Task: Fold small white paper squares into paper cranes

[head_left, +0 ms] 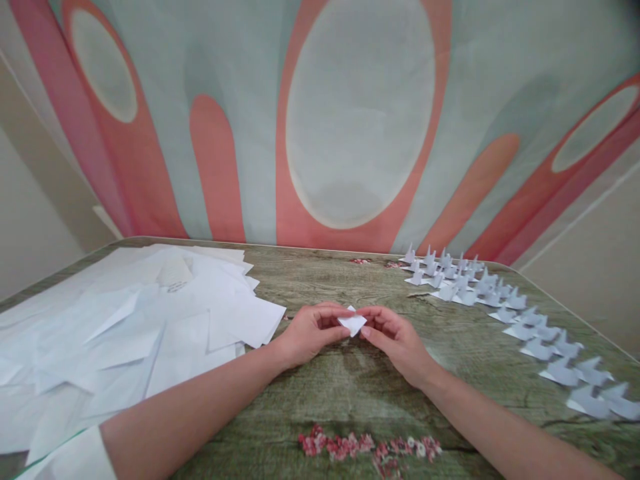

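Observation:
A small folded piece of white paper (353, 325), roughly diamond-shaped, is held up over the middle of the table. My left hand (313, 331) pinches its left corner between thumb and fingers. On the opposite side, my right hand (397, 340) grips the right corner the same way. Both hands are closed on the paper, and the fingers hide its edges in part.
A wide heap of loose white paper sheets (125, 327) covers the table's left side. Rows of folded white paper cranes (540, 349) stand along the right side. The wood-patterned tabletop (310, 273) bears printed pink flowers (345, 445). A patterned backdrop (260, 133) hangs behind the far edge.

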The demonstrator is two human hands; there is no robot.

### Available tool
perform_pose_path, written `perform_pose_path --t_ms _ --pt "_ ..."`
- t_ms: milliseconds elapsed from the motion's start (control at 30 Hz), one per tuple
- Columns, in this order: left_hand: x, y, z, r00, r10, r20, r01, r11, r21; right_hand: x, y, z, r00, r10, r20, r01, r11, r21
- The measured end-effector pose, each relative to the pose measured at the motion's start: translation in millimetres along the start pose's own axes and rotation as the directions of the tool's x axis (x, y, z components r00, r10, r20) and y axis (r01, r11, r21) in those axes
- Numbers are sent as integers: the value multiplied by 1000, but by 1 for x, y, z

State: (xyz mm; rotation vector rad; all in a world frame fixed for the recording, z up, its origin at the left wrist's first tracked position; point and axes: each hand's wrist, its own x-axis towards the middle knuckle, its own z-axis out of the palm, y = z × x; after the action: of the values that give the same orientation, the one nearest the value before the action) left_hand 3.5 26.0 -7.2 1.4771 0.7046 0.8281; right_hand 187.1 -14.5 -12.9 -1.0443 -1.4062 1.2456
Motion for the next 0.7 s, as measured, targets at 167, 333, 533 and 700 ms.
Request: perform_pose_path --t_ms 167,333,533,700 --pt "0 0 -1 1000 0 8 -1 1000 22 1 -1 2 1000 -1 -22 0 1000 -28" --pt "-1 0 -1 1000 4 7 -4 1000 24 0 -4 2 1000 2 -22 -2 1000 -29" --pt "0 -1 -2 1000 18 3 -18 999 44 0 -4 1 999 13 -35 -15 999 -46" --pt "0 -3 -3 999 36 1 -36 999 40 0 -3 0 999 24 -37 -25 999 -46"
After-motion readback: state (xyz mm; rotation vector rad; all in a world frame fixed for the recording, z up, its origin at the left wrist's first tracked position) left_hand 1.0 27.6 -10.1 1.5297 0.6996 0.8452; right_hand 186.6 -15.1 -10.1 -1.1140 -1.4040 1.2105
